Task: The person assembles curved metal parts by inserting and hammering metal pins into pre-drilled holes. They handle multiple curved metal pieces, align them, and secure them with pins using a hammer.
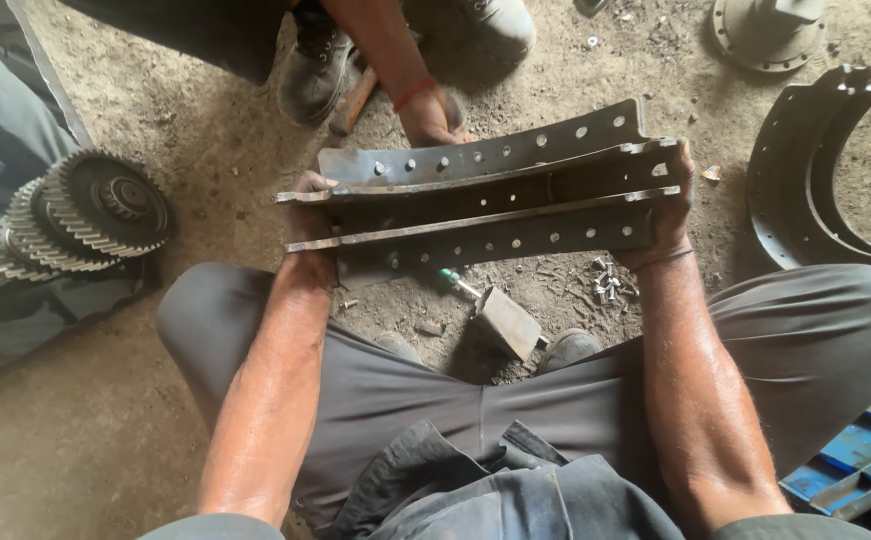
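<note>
Curved steel brake shoe (485,205), riveted holes, held level above dirt.

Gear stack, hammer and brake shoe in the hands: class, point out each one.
Gear stack (105,205), head view, face of the top gear.
Hammer (503,320), head view, its metal head.
Brake shoe (475,215), head view, its middle web.

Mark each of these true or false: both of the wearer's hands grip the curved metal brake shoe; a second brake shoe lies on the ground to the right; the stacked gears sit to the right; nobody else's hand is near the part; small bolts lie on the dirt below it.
1. Both hands hold the brake shoe: true, left hand at one end, right hand at the other.
2. A second brake shoe lies right: true.
3. The gears sit right: false, they are left.
4. No other hand is near: false, another person's hand reaches its far edge.
5. Small bolts lie below: true.
</note>
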